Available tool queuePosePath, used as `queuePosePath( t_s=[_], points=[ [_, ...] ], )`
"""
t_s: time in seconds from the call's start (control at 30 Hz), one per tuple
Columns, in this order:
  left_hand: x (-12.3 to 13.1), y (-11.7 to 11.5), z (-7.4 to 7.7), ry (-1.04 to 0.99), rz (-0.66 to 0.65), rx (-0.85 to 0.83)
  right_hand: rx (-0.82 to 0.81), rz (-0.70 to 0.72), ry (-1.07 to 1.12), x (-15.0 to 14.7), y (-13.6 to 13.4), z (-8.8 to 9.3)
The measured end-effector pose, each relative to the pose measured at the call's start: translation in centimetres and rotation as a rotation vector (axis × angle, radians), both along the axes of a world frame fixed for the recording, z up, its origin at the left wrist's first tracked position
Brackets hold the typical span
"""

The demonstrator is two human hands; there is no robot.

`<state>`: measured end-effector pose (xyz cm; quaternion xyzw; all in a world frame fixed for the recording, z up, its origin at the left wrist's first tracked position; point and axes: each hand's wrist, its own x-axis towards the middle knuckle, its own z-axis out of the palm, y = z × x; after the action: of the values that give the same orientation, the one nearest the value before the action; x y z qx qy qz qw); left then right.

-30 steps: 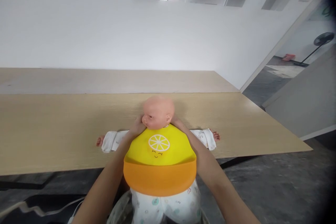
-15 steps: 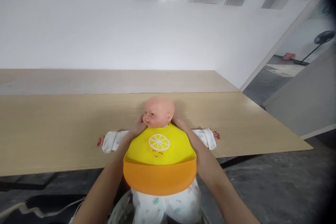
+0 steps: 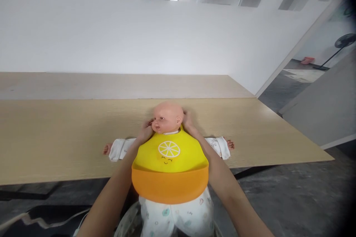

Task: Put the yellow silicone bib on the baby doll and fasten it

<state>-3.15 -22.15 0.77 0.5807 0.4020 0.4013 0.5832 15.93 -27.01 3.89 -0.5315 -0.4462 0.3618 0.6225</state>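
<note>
A bald baby doll (image 3: pixel 167 113) lies face up on the table, its head turned to the left and its arms stretched out sideways. Over its chest spreads a yellow silicone bib (image 3: pixel 172 163) with a citrus slice print and an orange catch pocket. My left hand (image 3: pixel 146 130) is beside the doll's cheek and neck, its fingers curled at the bib's left strap. On the other side of the neck, my right hand (image 3: pixel 188 121) curls its fingers round the bib's right strap. The doll's head and neck partly hide the fingertips and strap ends.
The wooden table (image 3: pixel 69 133) meets a pale raised strip and a white wall (image 3: pixel 119 37) behind. Its front edge runs under the doll's body. A cable (image 3: pixel 44 224) hangs at lower left. A standing fan (image 3: pixel 345 40) is far off at right.
The fingers of my right hand now show more beside the doll's head. Both hands and the bib have shifted slightly, and the bib's lower edge sits a little higher.
</note>
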Motion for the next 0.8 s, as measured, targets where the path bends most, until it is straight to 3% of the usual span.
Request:
queuePosePath(
  t_s=[0.1,0.3,0.8],
  points=[
    [-0.1,0.4,-0.5,-0.014,-0.004,-0.01,-0.035,-0.018,0.06,0.5,2.9,-2.0],
    [-0.2,0.8,-1.2,-0.023,-0.001,0.03,-0.041,-0.068,0.134,1.3,4.1,-4.6],
    [0.0,0.6,-1.1,0.075,0.03,0.162,-0.038,-0.178,-0.042,1.4,2.6,-2.6]
  ],
)
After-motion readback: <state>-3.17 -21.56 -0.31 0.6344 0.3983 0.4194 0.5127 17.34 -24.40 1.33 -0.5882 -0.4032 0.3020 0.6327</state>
